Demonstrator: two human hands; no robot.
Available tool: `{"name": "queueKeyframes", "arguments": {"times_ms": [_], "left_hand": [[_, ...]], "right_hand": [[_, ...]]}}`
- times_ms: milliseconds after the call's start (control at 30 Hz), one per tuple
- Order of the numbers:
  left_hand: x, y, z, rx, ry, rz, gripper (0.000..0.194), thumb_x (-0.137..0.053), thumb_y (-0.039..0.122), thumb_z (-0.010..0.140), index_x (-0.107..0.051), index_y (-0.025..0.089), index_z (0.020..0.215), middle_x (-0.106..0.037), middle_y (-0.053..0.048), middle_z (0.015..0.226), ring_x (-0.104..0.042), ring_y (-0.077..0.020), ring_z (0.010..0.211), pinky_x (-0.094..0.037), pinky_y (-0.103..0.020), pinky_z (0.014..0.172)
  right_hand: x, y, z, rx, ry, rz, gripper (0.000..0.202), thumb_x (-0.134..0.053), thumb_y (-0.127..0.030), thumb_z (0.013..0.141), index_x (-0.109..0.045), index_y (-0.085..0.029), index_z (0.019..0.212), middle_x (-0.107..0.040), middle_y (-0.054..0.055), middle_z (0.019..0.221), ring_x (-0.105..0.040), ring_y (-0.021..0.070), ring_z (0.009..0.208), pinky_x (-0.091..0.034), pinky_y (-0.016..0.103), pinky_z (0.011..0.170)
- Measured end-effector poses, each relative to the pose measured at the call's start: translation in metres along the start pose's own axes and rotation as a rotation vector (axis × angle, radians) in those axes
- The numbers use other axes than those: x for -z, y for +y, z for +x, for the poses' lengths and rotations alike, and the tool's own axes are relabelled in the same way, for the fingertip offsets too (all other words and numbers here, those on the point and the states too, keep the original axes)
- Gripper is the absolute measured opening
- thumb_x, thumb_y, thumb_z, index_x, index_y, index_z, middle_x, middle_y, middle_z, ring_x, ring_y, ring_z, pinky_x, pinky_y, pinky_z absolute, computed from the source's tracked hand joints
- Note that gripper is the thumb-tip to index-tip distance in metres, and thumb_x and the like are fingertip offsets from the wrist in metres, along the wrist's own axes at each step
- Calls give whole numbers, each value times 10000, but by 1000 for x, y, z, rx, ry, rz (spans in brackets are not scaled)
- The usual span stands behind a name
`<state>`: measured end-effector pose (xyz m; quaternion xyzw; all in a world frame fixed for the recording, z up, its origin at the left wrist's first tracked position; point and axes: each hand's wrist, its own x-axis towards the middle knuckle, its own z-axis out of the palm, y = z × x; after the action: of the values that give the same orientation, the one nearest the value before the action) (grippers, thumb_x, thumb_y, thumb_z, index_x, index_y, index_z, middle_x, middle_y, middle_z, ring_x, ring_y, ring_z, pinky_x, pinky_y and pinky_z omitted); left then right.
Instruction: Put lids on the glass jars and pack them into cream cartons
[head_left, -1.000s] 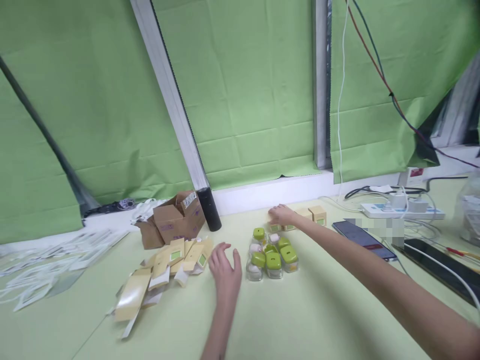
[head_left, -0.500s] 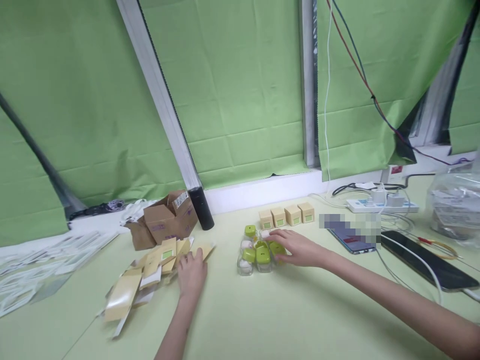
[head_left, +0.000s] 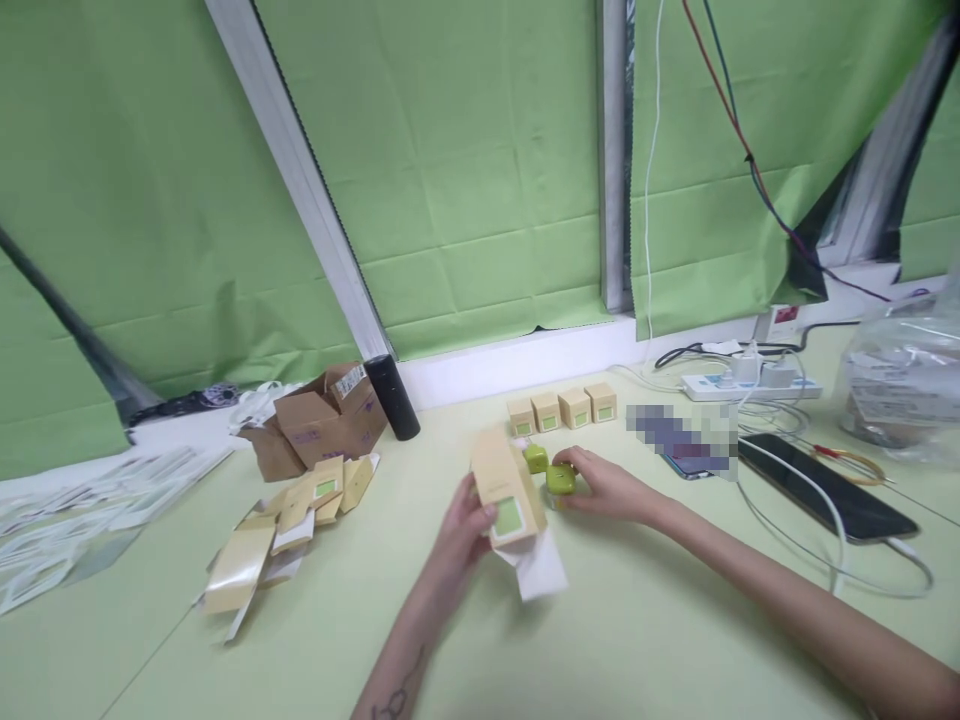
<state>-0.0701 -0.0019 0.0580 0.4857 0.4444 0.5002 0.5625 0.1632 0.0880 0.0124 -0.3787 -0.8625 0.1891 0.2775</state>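
Four small boxes [head_left: 546, 410] stand in a row beyond your hands; a pile of cartons [head_left: 247, 560] lies to the left, a black phone [head_left: 825, 487] to the right. Your left hand [head_left: 465, 522] pinches an open-flapped carton [head_left: 495, 475], partly blocking a green-lidded jar [head_left: 535, 459]. Just right of it, your right hand [head_left: 609, 487] has thumb and fingers closed around another jar [head_left: 561, 479].

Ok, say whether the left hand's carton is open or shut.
Open at the near end: the carton has a white flap sticking out there. Far end: cannot tell.
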Motion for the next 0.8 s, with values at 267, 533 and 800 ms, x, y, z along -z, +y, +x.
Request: {"name": "queueKeyframes", "arguments": {"times_ms": [267,533,800], "left_hand": [[-27,-60,16,-190,-9,91,730,-717,430,638,-333,250,1232,-505,-110,1204,-524,-240,1064,-462,-345,825],[-18,-66,11,-54,131,-116,736,-729,398,633,-322,268,1232,-600,-87,1127,-549,-282,1066,-435,-403,882],[-18,-76,12,0,-79,9,636,-670,400,716,-368,213,1244,-622,-105,1075,-581,-259,989,-433,-368,848]], "right_hand": [[23,13,-18,-102,36,128,423,-625,-342,738,-534,-190,1122,-573,72,1068,-577,214,945,-483,338,813],[41,31,-22,-348,131,28,421,-567,-312,757,-526,-190,1157,-610,87,1093,-601,226,899,-474,346,803],[36,18,-28,-128,-59,-6,492,-586,-253,745,-520,-229,1232,-538,81,1178,-526,238,1083,-410,357,938]]}}
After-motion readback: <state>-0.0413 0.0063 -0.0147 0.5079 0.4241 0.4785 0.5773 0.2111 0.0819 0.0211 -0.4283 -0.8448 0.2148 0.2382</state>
